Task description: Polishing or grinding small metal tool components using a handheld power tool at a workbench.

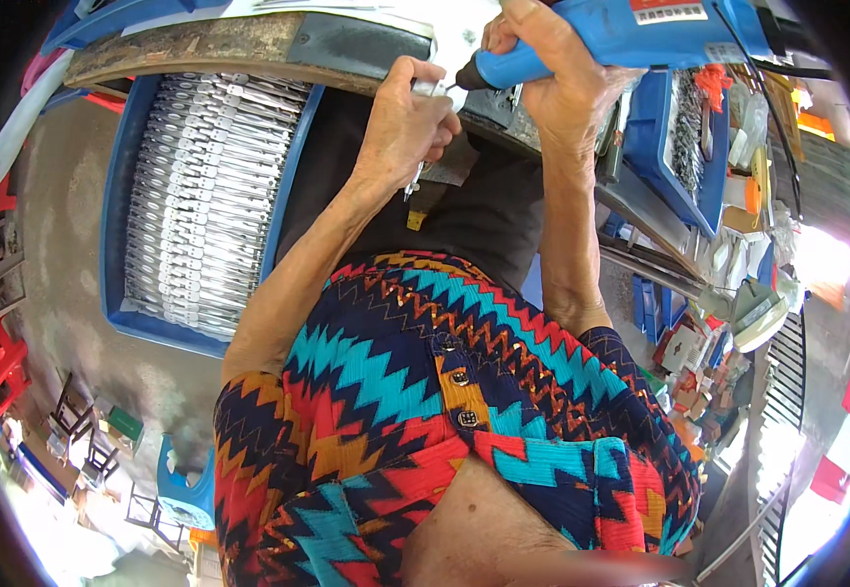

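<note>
A: Far left?
B: Red plastic stool [0,362], warped by the lens rim. Next, blue tray [170,333] packed with slim metal strips [200,196]. Its top end sits below the worn bench edge [190,49]; can't see what holds it up.

A: Left hand?
B: Left hand [407,127] is at the bench edge, thumb and forefinger pinched on a slim metal piece [413,183], other fingers curled. Middle of the piece is hidden by the fingers; a thin pointed end shows below them, bright metal above. Can't confirm it's one continuous part.

A: Where's the tool?
B: Blue power driver [596,44], top right of the left hand, roughly level. Black tapered nose points left, just beside the pinched piece. Tip too small and glared out to tell contact.

A: Right hand?
B: Right hand [562,83] is clamped round the driver body. Top of the hand is cut off by the frame, some fingers behind the tool.

A: Further right?
B: Blue bin [646,137] of small metal parts, too fine to identify. Red bundle [711,83] on top.
</note>
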A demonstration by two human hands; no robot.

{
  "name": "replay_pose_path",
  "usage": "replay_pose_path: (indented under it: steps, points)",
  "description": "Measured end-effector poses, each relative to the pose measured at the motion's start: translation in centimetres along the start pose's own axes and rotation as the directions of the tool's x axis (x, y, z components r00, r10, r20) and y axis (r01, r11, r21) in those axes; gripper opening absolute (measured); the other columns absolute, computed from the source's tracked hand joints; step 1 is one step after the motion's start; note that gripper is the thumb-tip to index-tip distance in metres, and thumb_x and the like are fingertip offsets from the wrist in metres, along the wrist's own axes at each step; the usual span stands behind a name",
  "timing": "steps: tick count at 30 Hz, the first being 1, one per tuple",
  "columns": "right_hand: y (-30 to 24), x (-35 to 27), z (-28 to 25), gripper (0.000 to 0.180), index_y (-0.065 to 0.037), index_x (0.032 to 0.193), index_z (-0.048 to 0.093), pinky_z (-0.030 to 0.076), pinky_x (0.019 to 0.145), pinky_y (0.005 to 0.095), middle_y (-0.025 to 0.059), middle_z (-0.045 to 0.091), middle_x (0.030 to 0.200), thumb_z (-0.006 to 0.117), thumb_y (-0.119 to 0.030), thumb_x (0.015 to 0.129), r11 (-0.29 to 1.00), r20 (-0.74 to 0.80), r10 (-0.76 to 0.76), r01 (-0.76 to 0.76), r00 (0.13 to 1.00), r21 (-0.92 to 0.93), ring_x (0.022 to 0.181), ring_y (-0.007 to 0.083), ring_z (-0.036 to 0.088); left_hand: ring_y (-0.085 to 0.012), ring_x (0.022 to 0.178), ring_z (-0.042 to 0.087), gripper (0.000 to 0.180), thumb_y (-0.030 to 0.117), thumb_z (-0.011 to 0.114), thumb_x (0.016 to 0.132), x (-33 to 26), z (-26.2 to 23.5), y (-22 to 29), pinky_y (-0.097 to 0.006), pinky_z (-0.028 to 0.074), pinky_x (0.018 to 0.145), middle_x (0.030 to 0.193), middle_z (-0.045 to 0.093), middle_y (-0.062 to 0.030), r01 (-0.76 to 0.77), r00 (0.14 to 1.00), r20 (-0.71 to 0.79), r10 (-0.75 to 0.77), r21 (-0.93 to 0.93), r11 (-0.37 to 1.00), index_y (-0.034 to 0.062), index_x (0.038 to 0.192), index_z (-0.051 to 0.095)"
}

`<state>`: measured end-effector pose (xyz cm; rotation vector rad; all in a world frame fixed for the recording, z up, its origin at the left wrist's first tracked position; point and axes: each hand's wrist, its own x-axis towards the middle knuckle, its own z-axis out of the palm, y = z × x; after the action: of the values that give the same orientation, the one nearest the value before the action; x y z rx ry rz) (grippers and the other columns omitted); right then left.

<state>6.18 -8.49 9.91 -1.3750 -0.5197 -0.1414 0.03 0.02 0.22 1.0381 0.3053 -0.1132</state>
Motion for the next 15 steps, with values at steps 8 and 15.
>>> replay_pose_path:
  steps: [8, 15]
  points:
    - [0.9, -0.2, 0.0, 0.012, 0.001, 0.074, 0.052, 0.040, 0.041, 0.0243, 0.0059, 0.054, 0.055, 0.062, -0.003, 0.069, 0.984, -0.038, 0.003, -0.010, 0.999, -0.180, 0.043, 0.0131, 0.050, -0.0056, 0.046, 0.037, 0.027, -0.002, 0.048, 0.082, 0.1, -0.1, 0.0, -0.019, 0.023, 0.037, 0.063, 0.052, -0.0098, 0.032, 0.999, -0.006, -0.032, 0.025, 0.999, 0.0062, 0.105, 0.036]
    - [-1.7, 0.9, 0.5, 0.014, 0.000, 0.078, 0.054, 0.040, 0.044, 0.0245, 0.0046, 0.055, 0.059, 0.064, -0.004, 0.069, 0.912, 0.041, 0.097, -0.072, 0.994, -0.403, 0.047, 0.0124, 0.052, -0.0060, 0.044, 0.037, 0.026, -0.003, 0.047, 0.082, 0.6, 0.3, 0.8, -0.019, 0.023, 0.036, 0.062, 0.052, -0.0096, 0.006, 1.000, 0.028, -0.004, -0.056, 0.998, 0.0066, 0.103, 0.036]
